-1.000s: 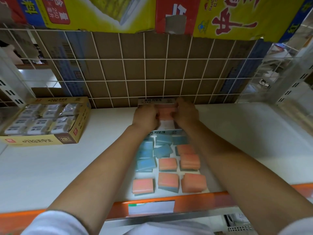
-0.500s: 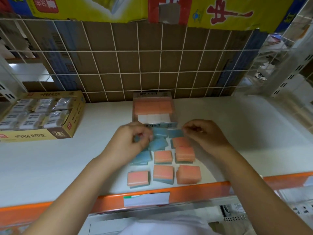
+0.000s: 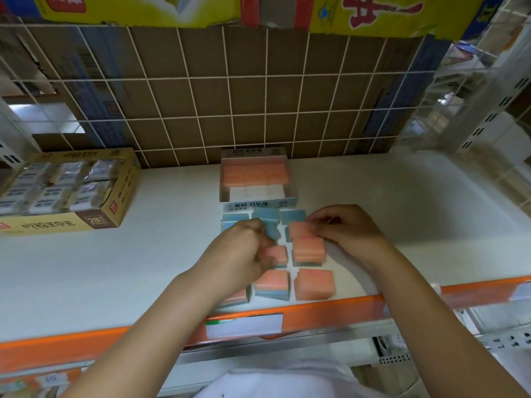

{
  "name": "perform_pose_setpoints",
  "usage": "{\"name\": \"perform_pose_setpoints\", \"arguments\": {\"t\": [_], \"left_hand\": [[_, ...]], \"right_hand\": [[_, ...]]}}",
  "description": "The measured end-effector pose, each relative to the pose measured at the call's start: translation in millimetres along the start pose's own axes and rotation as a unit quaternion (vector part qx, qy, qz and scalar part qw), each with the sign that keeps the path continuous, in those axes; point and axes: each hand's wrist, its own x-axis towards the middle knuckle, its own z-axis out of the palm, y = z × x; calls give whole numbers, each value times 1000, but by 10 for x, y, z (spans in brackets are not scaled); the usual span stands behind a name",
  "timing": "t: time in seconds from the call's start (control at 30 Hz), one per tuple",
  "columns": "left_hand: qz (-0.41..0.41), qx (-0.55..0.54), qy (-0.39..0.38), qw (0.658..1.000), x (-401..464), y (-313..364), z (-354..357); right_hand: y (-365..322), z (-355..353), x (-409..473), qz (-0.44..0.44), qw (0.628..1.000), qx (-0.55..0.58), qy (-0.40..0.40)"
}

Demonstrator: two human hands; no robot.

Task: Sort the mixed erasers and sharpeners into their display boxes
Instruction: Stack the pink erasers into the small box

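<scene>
Head cam: my right hand (image 3: 342, 231) pinches a flat orange rubber eraser (image 3: 300, 229) at its 9 o'clock; left hand (image 3: 244, 251) curls over blue ones (image 3: 265, 215), grip unclear.

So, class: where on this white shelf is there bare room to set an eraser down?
Bare shelf lies right of the right hand, out to the wire side. Another bare patch lies between the yellow box and the clear eraser box. It is crowded in front of that clear box, where loose erasers fill the space around the left hand.
</scene>
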Motion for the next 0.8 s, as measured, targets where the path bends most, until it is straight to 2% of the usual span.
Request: {"name": "perform_pose_setpoints", "arguments": {"t": [0.3,0.47,0.67,0.8], "left_hand": [[2,-48,14,999,55,-17,-49],[-33,-175,75,981,42,-62,-98],[-81,-334,148,927,128,-254,-227],[-112,-447,213,862,190,-351,-288]], "right_hand": [[-29,-6,25,19,995,92,26],[-103,-41,5,18,993,115,19],[-244,-44,94,-7,993,115,19],[-377,-19,188,-42,993,109,6]]}}
